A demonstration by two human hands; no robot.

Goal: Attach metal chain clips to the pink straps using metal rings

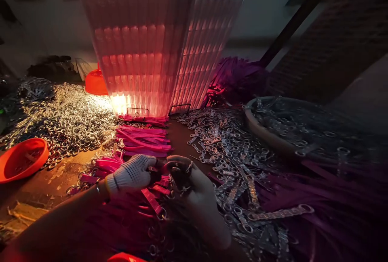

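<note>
My left hand, in a white glove with dark dots and dark fingertips, is closed at the middle of the bench. Its thumb and fingers pinch the end of a pink strap. Close beside it on the right, my right hand is curled, with small metal ring links showing among its darkened fingers. Shadow hides exactly how strap and links meet. Below both hands, a pink strap with a metal ring hangs over a pile of straps. More pink straps lie in rows behind the hands.
A heap of metal rings spreads at left under a red lamp. An orange-red bowl sits nearer. Ribbed translucent panels stand behind. Metal link strips cover the right side, beside a large round basin and purple straps.
</note>
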